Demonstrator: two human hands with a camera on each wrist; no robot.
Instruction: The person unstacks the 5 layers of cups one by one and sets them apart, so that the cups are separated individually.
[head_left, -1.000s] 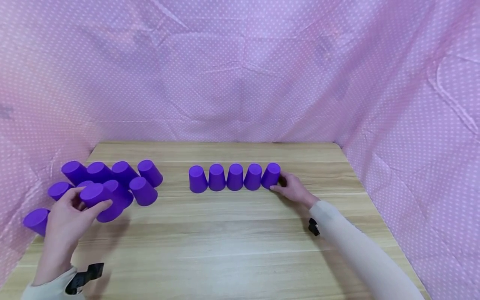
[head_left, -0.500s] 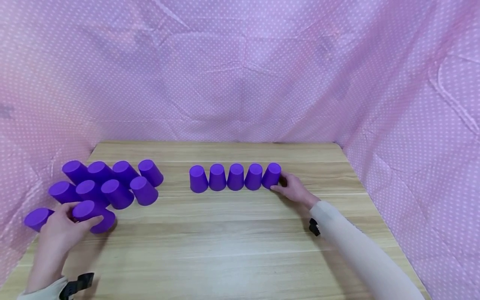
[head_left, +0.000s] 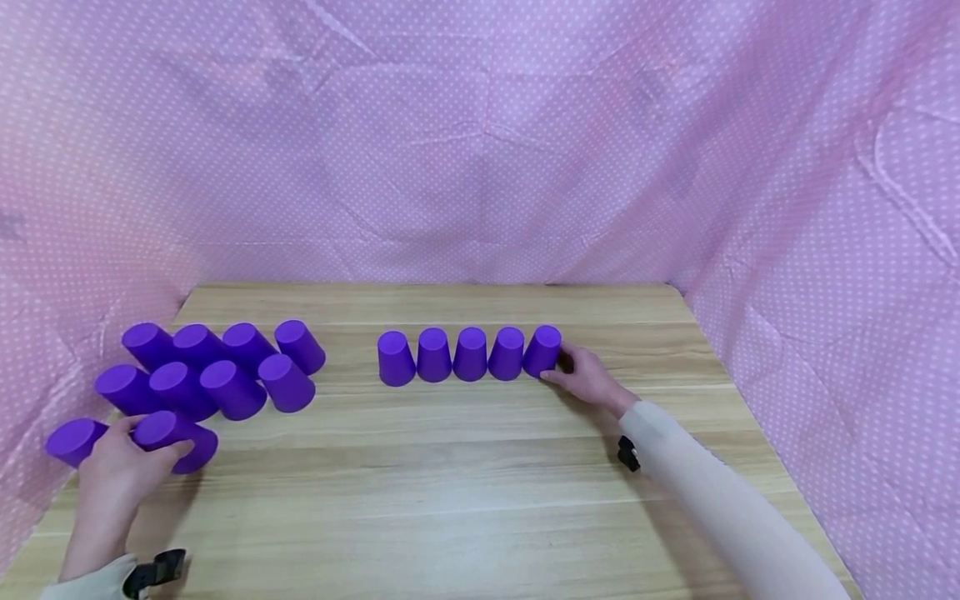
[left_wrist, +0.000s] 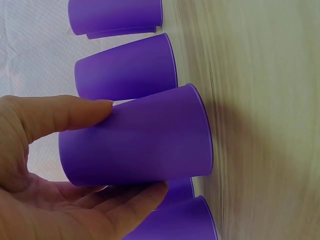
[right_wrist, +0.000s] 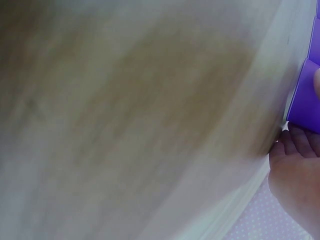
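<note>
My left hand (head_left: 120, 471) grips an upside-down purple cup (head_left: 197, 446) at the table's front left. In the left wrist view the thumb lies on one side of this gripped cup (left_wrist: 140, 140) and the fingers on the other, its rim close to the wood. Another purple cup (head_left: 75, 440) stands just left of that hand. At the right end of a row, my right hand (head_left: 588, 379) holds an upside-down purple cup (head_left: 542, 352) between thumb and fingers. The right wrist view catches only part of this end cup (right_wrist: 302, 100), at the frame's edge.
Several upside-down cups (head_left: 232, 390) stand in two slanting rows behind the left hand. More purple cups (head_left: 470, 354) continue the middle row leftward from the right hand. Pink dotted cloth (head_left: 480, 167) walls in the wooden table (head_left: 465, 517) at the back and sides.
The left hand has moved its cup toward the front left and lower, away from the slanting rows, beside the leftmost front cup. The right hand has stayed on the end cup.
</note>
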